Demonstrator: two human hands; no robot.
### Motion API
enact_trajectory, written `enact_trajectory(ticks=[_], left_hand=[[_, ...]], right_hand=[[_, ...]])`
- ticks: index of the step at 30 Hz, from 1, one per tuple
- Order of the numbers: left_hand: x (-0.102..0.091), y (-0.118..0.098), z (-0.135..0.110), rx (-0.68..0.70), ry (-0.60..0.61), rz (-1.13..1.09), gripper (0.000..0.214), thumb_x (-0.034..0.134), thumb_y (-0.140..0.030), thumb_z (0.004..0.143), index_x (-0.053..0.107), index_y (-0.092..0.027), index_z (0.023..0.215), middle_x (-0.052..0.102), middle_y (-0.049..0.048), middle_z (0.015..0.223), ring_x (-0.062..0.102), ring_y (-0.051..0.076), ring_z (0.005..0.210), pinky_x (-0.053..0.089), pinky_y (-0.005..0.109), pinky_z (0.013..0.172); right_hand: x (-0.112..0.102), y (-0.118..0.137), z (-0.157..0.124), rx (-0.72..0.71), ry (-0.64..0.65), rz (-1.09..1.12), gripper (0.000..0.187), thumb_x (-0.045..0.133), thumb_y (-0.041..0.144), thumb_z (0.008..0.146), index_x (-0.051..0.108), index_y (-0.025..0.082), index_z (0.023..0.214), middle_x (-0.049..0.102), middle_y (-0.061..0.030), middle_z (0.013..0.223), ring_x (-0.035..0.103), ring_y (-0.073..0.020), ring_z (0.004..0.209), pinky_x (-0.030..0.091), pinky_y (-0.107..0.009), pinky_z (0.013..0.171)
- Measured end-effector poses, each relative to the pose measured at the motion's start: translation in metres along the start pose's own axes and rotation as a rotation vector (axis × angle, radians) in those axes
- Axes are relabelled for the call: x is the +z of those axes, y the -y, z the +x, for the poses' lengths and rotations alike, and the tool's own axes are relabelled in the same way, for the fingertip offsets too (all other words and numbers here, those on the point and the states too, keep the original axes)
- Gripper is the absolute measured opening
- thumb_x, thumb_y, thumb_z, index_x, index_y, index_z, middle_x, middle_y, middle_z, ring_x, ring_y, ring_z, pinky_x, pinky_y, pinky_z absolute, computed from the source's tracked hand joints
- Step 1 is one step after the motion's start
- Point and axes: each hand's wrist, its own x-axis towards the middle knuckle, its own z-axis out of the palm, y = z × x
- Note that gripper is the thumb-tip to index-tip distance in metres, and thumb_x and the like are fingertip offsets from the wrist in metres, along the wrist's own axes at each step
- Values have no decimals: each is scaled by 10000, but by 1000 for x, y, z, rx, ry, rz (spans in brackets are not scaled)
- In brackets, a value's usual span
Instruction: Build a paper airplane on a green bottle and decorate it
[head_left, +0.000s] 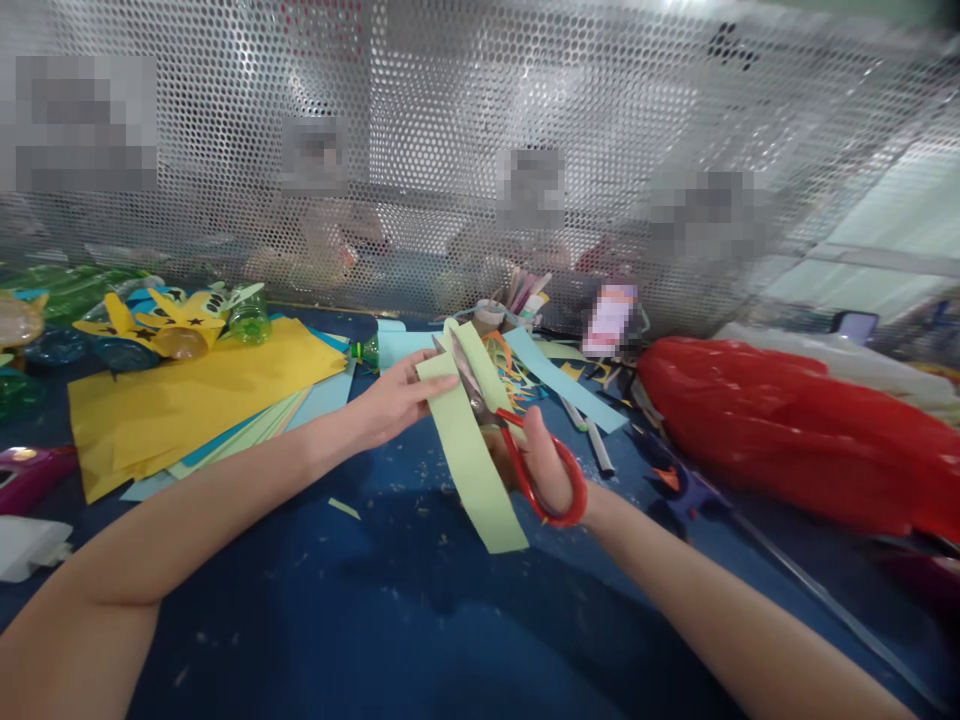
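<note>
My left hand point(401, 395) pinches a light green strip of paper point(476, 470) near its upper end, thumb on top. The strip's lower end hangs toward me over the blue table. In my right hand point(546, 465) is a pair of scissors point(566, 490) with red handles, my thumb through one loop. The scissor blades are parted and lie across the green paper between the held strip and another green piece point(484, 365) on the right. The fingers of my right hand are mostly hidden behind the paper and handles.
Yellow sheets point(202, 410) lie over coloured paper at left, beside green plastic bottle pieces point(251, 318). A light blue strip point(566, 380), paper scraps and a marker point(600, 448) lie beyond my hands. A red plastic bag point(780, 430) fills the right. A perforated metal screen point(427, 130) stands behind.
</note>
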Motion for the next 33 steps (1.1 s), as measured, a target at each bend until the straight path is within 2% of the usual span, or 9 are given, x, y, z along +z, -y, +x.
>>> enact_trajectory(ticks=[5,10,14,18,19,22,26,29,33], left_hand=[[-2,1,1,0,38,67,268,785,-187,707,678,-142,949,720,50,905,661,149,811,495,309,848],[-10,3,5,-27,-39,100,245,806,-221,681,714,-142,894,737,49,869,668,154,787,502,312,835],[-17,4,11,-47,-141,89,264,837,-234,635,726,-144,856,742,44,840,668,150,753,525,311,795],[-23,3,16,-9,-220,98,243,835,-241,631,722,-148,825,736,39,800,660,140,710,540,295,742],[-24,2,16,1,-240,95,228,830,-240,636,718,-150,813,734,35,790,656,136,697,543,290,723],[-24,-2,16,43,-278,55,198,817,-227,652,707,-158,801,724,18,763,646,126,660,547,266,662],[-17,-9,12,115,-275,-6,189,811,-213,660,691,-164,796,710,-4,734,643,116,642,554,250,633],[-12,-13,9,147,-263,-9,203,822,-221,647,683,-166,785,711,-3,744,649,126,661,564,273,671],[-6,-14,6,167,-273,42,213,820,-258,651,679,-167,783,709,11,753,662,162,732,560,326,759]], right_hand=[[-4,3,2,87,277,354,820,154,966,627,484,216,615,498,-9,559,475,-132,479,457,-296,515],[-9,20,-1,-33,222,350,772,145,941,668,435,226,636,506,-15,566,510,-166,520,513,-367,620],[-37,23,6,-8,-129,-16,701,220,913,692,405,239,646,479,2,524,497,-162,455,504,-340,539],[-79,5,16,212,-494,-575,587,327,762,817,405,234,573,496,-35,489,560,-199,493,455,-319,531],[-88,-1,18,320,-534,-869,574,333,724,841,424,228,566,546,-64,535,608,-220,580,458,-314,573],[-106,-20,21,499,-563,-1161,497,425,594,870,595,164,690,678,-201,793,665,-330,861,457,-355,672],[-109,-35,22,630,-521,-1349,567,415,570,886,666,71,986,694,-245,962,669,-354,934,471,-369,682],[-102,-33,21,561,-531,-1392,533,491,532,868,667,48,1006,686,-248,979,646,-378,984,480,-410,761],[-77,-17,18,59,-601,-1086,442,531,508,866,662,124,1042,672,-204,1087,593,-345,1098,435,-464,941]])
